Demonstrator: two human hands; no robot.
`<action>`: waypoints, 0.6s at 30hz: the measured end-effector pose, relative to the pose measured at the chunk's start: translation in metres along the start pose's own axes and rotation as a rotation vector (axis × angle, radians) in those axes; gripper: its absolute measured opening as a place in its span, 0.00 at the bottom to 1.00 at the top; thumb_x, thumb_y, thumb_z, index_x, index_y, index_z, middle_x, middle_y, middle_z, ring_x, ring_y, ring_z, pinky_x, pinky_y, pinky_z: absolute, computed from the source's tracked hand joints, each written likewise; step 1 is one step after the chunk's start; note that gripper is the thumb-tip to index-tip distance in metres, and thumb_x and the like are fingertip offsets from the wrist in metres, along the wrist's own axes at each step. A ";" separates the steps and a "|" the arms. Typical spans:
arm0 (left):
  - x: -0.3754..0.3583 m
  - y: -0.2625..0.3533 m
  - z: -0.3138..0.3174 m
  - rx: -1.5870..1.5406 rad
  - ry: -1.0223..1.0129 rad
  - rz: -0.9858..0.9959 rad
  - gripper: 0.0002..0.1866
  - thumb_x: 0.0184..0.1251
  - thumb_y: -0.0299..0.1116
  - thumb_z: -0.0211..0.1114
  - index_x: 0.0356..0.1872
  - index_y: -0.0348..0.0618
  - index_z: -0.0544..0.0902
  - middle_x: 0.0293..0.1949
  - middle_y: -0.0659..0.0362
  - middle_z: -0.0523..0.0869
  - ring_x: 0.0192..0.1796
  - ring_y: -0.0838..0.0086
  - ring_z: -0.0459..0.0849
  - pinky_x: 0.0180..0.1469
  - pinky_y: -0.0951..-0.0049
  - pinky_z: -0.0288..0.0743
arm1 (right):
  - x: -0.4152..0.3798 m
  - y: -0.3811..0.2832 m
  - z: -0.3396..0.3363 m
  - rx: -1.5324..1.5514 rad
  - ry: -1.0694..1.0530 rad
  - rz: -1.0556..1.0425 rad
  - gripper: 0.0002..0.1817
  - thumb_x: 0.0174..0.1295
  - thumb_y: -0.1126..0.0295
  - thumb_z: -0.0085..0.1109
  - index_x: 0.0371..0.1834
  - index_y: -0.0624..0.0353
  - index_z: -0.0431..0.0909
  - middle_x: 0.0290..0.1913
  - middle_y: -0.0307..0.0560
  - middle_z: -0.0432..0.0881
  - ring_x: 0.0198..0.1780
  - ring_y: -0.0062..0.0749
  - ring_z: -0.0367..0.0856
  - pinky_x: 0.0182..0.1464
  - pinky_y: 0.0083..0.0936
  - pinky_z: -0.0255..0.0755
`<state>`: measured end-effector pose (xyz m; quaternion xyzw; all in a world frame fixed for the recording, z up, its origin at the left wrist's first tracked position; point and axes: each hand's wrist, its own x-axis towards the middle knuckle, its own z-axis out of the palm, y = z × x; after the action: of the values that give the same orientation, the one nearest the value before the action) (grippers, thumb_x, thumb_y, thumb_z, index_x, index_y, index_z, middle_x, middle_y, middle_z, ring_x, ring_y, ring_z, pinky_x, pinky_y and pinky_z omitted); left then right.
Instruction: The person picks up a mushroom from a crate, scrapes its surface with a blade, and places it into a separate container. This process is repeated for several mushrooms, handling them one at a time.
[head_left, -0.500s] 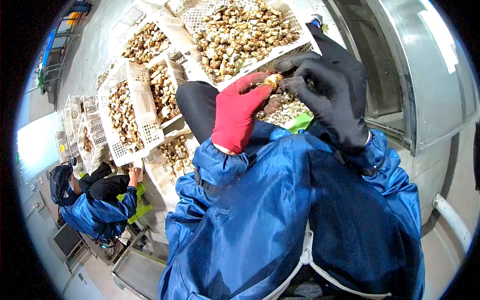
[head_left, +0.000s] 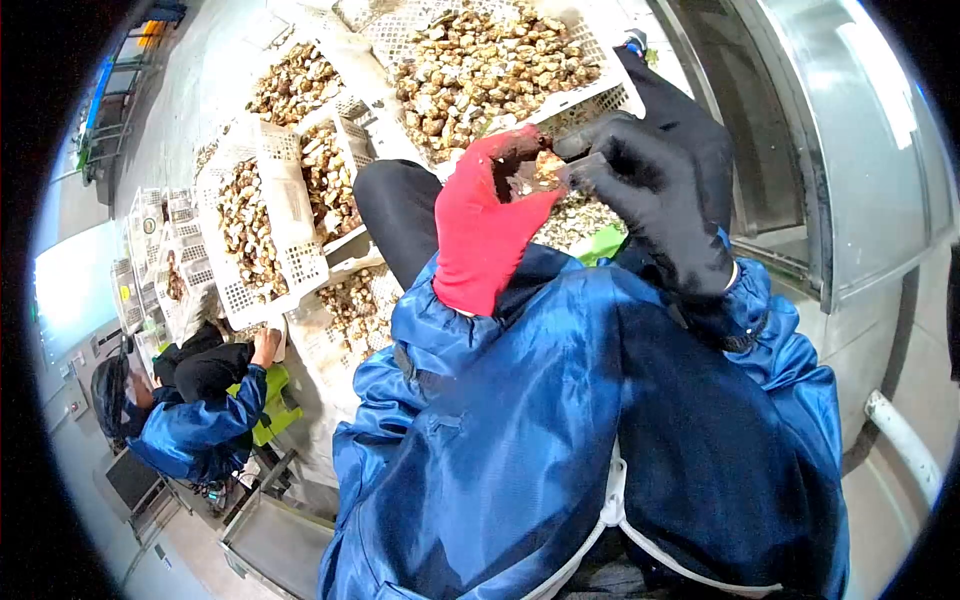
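My left hand (head_left: pixel 485 215), in a red glove with dark-stained fingertips, has its thumb and fingers spread apart in a C shape. In the gap by the fingers is a small orange-brown, mushroom-like piece (head_left: pixel 548 166), right at the tip of a short dark blade (head_left: pixel 584 163). My right hand (head_left: pixel 655 185), in a black glove, is closed around this small knife, its handle hidden in the fingers. Below both hands, pale chopped bits (head_left: pixel 575 222) lie in a heap beside something bright green (head_left: pixel 603 244).
A white perforated crate (head_left: pixel 615 95) full of brown mushroom-like pieces (head_left: pixel 490 75) stands ahead. More filled crates (head_left: pixel 300 265) are at the left. A person in blue (head_left: pixel 205 425) sits at far left by a green seat (head_left: pixel 275 405). Metal-framed panels (head_left: pixel 850 150) stand at right.
My left thumb and fingers have opened away from the small piece they were pinching. My right hand with the knife has shifted slightly. The other person has leaned down.
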<state>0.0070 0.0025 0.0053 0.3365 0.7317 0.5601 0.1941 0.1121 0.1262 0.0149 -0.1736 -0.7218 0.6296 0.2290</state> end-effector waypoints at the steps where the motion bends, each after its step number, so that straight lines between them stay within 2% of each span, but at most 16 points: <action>1: 0.000 0.004 -0.003 -0.013 -0.039 -0.043 0.24 0.42 0.23 0.71 0.46 0.40 0.76 0.42 0.59 0.81 0.43 0.79 0.78 0.46 0.79 0.72 | 0.000 -0.001 -0.001 0.060 0.021 0.046 0.07 0.53 0.73 0.56 0.27 0.66 0.72 0.30 0.42 0.77 0.33 0.20 0.72 0.36 0.17 0.67; 3: 0.000 0.004 -0.003 -0.113 -0.077 -0.114 0.25 0.41 0.23 0.71 0.46 0.41 0.76 0.41 0.61 0.81 0.41 0.81 0.77 0.45 0.80 0.72 | 0.000 -0.003 -0.002 0.119 0.045 0.113 0.07 0.53 0.72 0.56 0.26 0.65 0.72 0.27 0.41 0.76 0.31 0.19 0.71 0.34 0.17 0.66; 6: 0.001 0.007 -0.005 -0.124 -0.107 -0.191 0.25 0.42 0.20 0.69 0.47 0.37 0.75 0.46 0.58 0.79 0.47 0.77 0.76 0.53 0.77 0.69 | 0.000 -0.004 -0.002 0.116 0.054 0.179 0.07 0.53 0.70 0.56 0.27 0.63 0.73 0.24 0.39 0.75 0.28 0.17 0.70 0.31 0.17 0.65; 9: 0.001 -0.001 0.000 -0.015 -0.052 -0.007 0.25 0.40 0.20 0.70 0.46 0.40 0.76 0.39 0.59 0.80 0.42 0.80 0.77 0.46 0.80 0.72 | 0.004 0.012 0.000 0.012 -0.025 -0.122 0.06 0.53 0.70 0.55 0.27 0.62 0.73 0.23 0.38 0.74 0.28 0.17 0.69 0.31 0.18 0.65; 12: 0.001 -0.015 0.002 -0.120 -0.115 0.117 0.25 0.39 0.19 0.69 0.46 0.39 0.76 0.39 0.59 0.80 0.43 0.79 0.77 0.46 0.80 0.72 | 0.001 0.000 -0.004 -0.093 -0.048 0.099 0.07 0.53 0.70 0.55 0.27 0.62 0.73 0.23 0.37 0.74 0.27 0.19 0.70 0.31 0.18 0.65; 13: 0.000 -0.015 0.006 -0.215 -0.101 0.171 0.24 0.42 0.18 0.67 0.46 0.39 0.76 0.40 0.59 0.80 0.42 0.79 0.77 0.46 0.80 0.72 | 0.002 -0.016 -0.006 -0.179 -0.037 0.106 0.06 0.52 0.70 0.56 0.27 0.63 0.73 0.22 0.38 0.73 0.27 0.19 0.69 0.30 0.17 0.64; 16: -0.001 0.002 -0.001 -0.172 -0.119 -0.045 0.22 0.44 0.18 0.66 0.46 0.39 0.76 0.42 0.59 0.80 0.42 0.80 0.78 0.46 0.80 0.72 | 0.002 -0.017 -0.010 -0.090 0.000 0.192 0.07 0.54 0.72 0.54 0.27 0.66 0.76 0.29 0.43 0.77 0.33 0.19 0.75 0.37 0.17 0.69; 17: 0.001 0.006 -0.007 -0.185 -0.170 -0.184 0.20 0.50 0.20 0.63 0.47 0.36 0.75 0.42 0.57 0.80 0.41 0.78 0.78 0.42 0.81 0.73 | 0.002 -0.012 -0.011 0.017 0.065 0.151 0.08 0.54 0.71 0.54 0.29 0.66 0.76 0.30 0.42 0.77 0.34 0.19 0.75 0.38 0.16 0.68; 18: 0.002 0.002 -0.009 -0.407 -0.188 -0.312 0.19 0.51 0.21 0.62 0.48 0.36 0.74 0.42 0.56 0.80 0.41 0.78 0.78 0.40 0.81 0.73 | 0.002 -0.009 -0.005 0.253 0.221 0.118 0.06 0.49 0.73 0.57 0.28 0.63 0.73 0.26 0.40 0.75 0.30 0.20 0.73 0.34 0.17 0.67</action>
<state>0.0002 -0.0015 0.0104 0.2243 0.6259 0.6253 0.4085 0.1132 0.1298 0.0245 -0.2538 -0.5960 0.7047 0.2895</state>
